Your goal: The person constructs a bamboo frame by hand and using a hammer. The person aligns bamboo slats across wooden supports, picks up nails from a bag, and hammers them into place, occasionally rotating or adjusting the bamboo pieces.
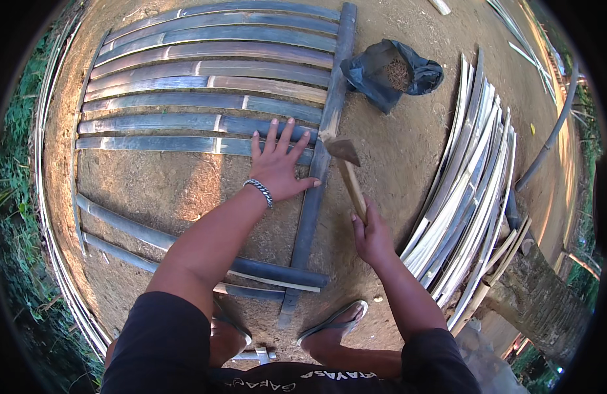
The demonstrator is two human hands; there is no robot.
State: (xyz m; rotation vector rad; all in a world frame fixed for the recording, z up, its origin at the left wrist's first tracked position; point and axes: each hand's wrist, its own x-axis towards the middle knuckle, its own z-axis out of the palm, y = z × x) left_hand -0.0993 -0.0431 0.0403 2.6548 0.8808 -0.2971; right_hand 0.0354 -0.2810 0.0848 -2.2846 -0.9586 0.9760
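My left hand (277, 167) lies with fingers spread over the ends of the two nearest split-bamboo slats (165, 142), its thumb reaching to the dark bamboo rail (310, 210). A chain bracelet circles that wrist. In my right hand (372, 240) is the wooden handle of a hatchet (351, 187), gripped low. Its dark metal head is at the rail, beside a slat's end; whether it touches cannot be told. Several slats run side by side across the rail towards a thinner left rail (75, 177). Nearer me, dark bamboo pieces (132, 223) cross the frame at a slant.
A black plastic bag (366, 69) holding brown nails (398, 73) sits right of the rail. Farther right lies a pile of split bamboo strips (474, 177) by a trunk (553, 302). Long poles (44, 164) edge the dirt ground at left. My sandalled feet stand at the near end.
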